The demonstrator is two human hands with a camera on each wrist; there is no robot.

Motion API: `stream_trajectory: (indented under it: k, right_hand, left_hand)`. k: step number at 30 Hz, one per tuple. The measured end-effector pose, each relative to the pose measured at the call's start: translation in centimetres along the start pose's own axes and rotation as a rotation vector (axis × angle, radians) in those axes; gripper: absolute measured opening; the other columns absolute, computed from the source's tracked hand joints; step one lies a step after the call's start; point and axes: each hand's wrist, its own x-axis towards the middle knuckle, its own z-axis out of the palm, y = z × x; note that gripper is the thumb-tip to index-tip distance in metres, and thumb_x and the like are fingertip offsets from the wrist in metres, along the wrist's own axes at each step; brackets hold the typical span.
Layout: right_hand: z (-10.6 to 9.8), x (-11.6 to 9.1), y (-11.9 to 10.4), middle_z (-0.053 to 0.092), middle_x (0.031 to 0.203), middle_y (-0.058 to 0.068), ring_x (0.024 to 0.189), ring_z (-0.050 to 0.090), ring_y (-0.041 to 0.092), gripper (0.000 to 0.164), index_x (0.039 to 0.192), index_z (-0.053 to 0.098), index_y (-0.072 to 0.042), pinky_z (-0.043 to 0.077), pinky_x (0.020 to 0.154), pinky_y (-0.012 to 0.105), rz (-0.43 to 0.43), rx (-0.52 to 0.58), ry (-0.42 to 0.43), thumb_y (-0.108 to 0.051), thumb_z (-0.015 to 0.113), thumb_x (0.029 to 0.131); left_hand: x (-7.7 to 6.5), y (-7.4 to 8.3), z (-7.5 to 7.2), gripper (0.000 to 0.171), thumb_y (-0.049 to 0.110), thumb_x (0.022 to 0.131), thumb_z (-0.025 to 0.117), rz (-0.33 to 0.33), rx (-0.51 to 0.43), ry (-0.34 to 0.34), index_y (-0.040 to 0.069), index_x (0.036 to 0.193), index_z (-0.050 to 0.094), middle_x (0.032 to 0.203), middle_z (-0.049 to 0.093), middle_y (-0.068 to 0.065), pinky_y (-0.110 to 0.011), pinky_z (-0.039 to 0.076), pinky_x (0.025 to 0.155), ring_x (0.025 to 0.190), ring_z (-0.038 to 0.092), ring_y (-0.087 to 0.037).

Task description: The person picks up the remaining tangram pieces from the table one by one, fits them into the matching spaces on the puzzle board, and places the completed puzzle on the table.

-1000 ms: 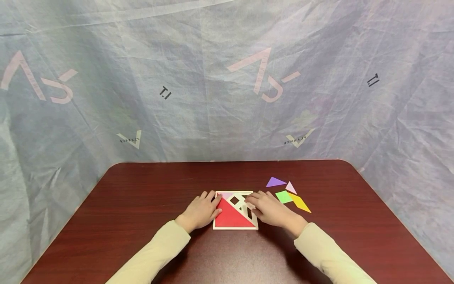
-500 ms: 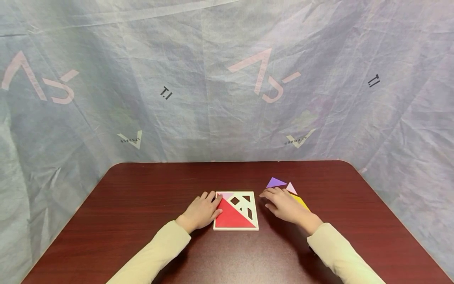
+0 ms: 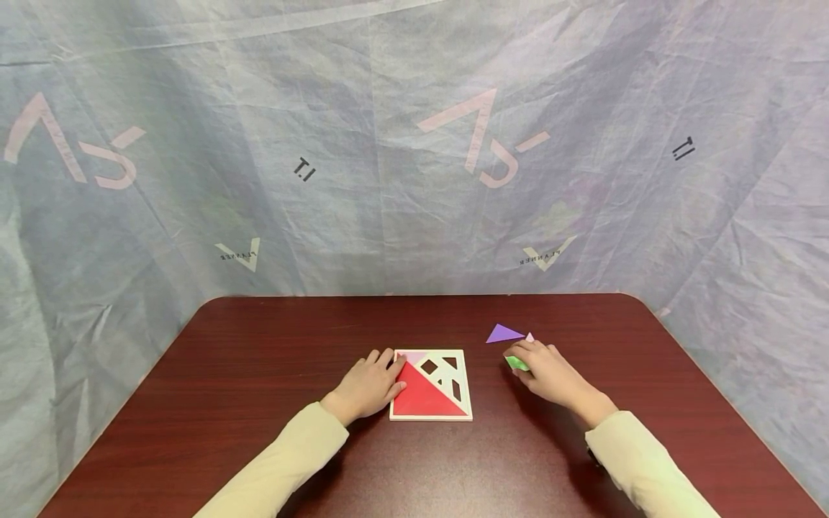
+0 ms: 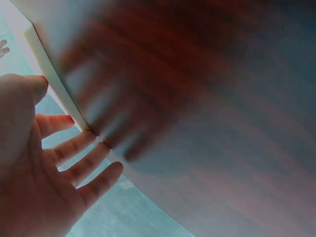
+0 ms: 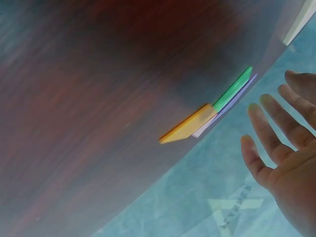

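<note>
My left hand (image 3: 365,385) lies over the left edge of a square white tangram tray (image 3: 430,418), thumb and forefinger reaching onto it. Inside the tray are a large red triangle (image 3: 424,399) and a pink piece (image 3: 414,356), partly under my fingers. Several dark cut-outs show at its upper right. To the right of the tray, my right hand (image 3: 553,378) hovers over a green square (image 3: 517,362), partly covering it. Its fingers look extended and apart from the pieces in the right wrist view. There, a yellow parallelogram (image 5: 190,123) lies against the green square; the head view hides it.
Just beyond my right hand lie a purple triangle (image 3: 504,333) and a small pink triangle (image 3: 530,337), mostly covered. The dark red wooden table (image 3: 291,324) ends at the back against a grey printed cloth (image 3: 388,180).
From over the tray's cut-outs, my right hand has moved right to the loose pieces and now covers part of the green square. My left hand has stayed on the tray.
</note>
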Motion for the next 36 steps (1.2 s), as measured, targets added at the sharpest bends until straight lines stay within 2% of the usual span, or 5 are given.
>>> stream_trajectory:
  k: [9, 12, 22, 36]
  right_hand:
    - [-0.3, -1.3, 1.9, 0.063, 0.099, 0.007, 0.086, 0.057, 0.026, 0.030, 0.104, 0.064, -0.006, 0.039, 0.067, 0.040, 0.100, -0.012, -0.043, -0.008, 0.071, 0.075]
    - [-0.5, -1.6, 2.2, 0.062, 0.098, 0.007, 0.085, 0.057, 0.026, 0.030, 0.103, 0.064, -0.006, 0.039, 0.065, 0.039, 0.120, -0.018, -0.042, -0.008, 0.071, 0.074]
    - [-0.7, -2.5, 3.2, 0.063, 0.096, 0.006, 0.084, 0.057, 0.025, 0.026, 0.100, 0.065, -0.007, 0.038, 0.063, 0.038, 0.168, -0.041, -0.070, -0.008, 0.070, 0.074]
    - [-1.2, -3.0, 3.5, 0.062, 0.099, 0.010, 0.085, 0.057, 0.027, 0.030, 0.102, 0.065, -0.004, 0.041, 0.066, 0.044, 0.196, -0.042, -0.133, -0.015, 0.072, 0.075]
  left_hand:
    - [-0.1, 0.0, 0.1, 0.048, 0.041, 0.093, 0.045, 0.003, -0.006, 0.001, 0.012, 0.132, 0.048, 0.123, 0.047, -0.012, -0.041, 0.045, 0.083, 0.105, 0.047, -0.028]
    - [-0.1, 0.0, 0.1, 0.048, 0.041, 0.093, 0.045, 0.003, -0.006, 0.001, 0.012, 0.132, 0.048, 0.123, 0.047, -0.012, -0.041, 0.045, 0.083, 0.105, 0.047, -0.028]
    - [0.0, 0.0, 0.1, 0.049, 0.041, 0.093, 0.045, -0.003, -0.008, -0.012, 0.012, 0.133, 0.048, 0.123, 0.047, -0.012, -0.041, 0.045, 0.083, 0.105, 0.047, -0.027]
    - [0.0, 0.0, 0.1, 0.049, 0.041, 0.093, 0.045, 0.005, -0.010, 0.000, 0.011, 0.132, 0.049, 0.122, 0.047, -0.012, -0.040, 0.046, 0.082, 0.103, 0.047, -0.027]
